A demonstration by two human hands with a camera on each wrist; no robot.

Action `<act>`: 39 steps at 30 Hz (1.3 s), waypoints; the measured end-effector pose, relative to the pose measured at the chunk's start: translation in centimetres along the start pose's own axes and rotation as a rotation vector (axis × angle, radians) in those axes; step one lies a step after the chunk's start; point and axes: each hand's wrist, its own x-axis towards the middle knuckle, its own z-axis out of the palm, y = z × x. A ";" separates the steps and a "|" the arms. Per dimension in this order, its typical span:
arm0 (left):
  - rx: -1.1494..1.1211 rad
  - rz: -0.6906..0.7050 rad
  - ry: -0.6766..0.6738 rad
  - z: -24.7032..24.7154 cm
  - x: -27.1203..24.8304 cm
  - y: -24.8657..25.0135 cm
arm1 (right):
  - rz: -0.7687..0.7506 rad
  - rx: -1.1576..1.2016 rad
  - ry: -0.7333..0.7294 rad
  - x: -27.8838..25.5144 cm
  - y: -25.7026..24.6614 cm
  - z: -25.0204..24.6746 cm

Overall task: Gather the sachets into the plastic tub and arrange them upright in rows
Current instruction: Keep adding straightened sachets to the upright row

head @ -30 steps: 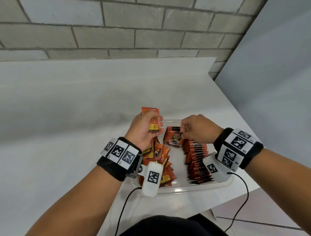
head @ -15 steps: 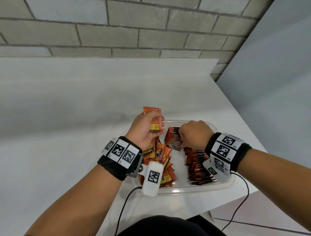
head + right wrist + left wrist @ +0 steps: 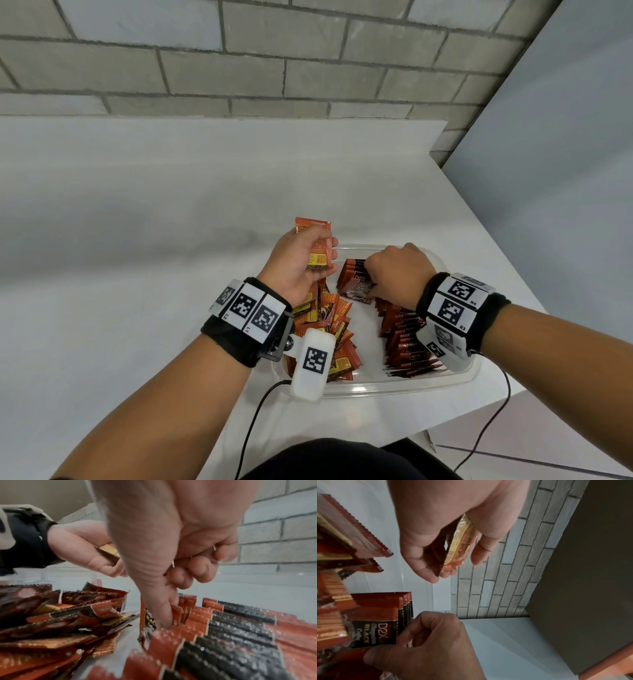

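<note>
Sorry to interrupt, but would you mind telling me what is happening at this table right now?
A person is sorting coffee sachets in a clear plastic tub on a white table. The left hand holds a small stack of sachets above the tub. The right hand pinches the sachets at the far end of an upright row along the tub's right side. A loose pile of sachets on the left side is not yet arranged.
</note>
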 end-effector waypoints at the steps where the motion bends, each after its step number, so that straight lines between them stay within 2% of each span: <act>1: 0.001 -0.001 0.001 0.0 0.0 0.0 | 0.003 0.010 0.008 -0.1 0.0 -0.1; 16: -0.017 -0.013 -0.006 0.0 0.1 -0.1 | 0.020 0.156 0.065 -0.7 0.5 -0.9; 19: -0.070 -0.038 -0.024 0.0 -0.1 -0.1 | 0.076 0.366 0.137 -1.1 1.5 -1.4; 23: -0.020 -0.061 -0.120 0.4 -0.6 0.2 | 0.105 0.843 0.291 -2.0 2.5 -2.5; 27: 0.112 -0.050 -0.257 1.0 -1.3 -0.1 | 0.045 1.098 0.256 -3.3 2.3 -3.2; 30: 0.147 -0.040 -0.277 1.6 -1.7 -0.4 | 0.026 1.122 0.282 -4.2 2.2 -3.1; 34: 0.050 -0.128 -0.168 2.1 -1.7 -0.4 | 0.097 1.138 0.546 -5.2 2.4 -2.6; 36: -0.034 -0.173 -0.158 2.2 -1.9 -0.3 | 0.074 1.044 0.634 -5.7 2.2 -2.2; 39: -0.036 -0.120 -0.229 2.5 -2.2 -0.5 | -0.028 0.821 0.580 -5.9 1.8 -1.2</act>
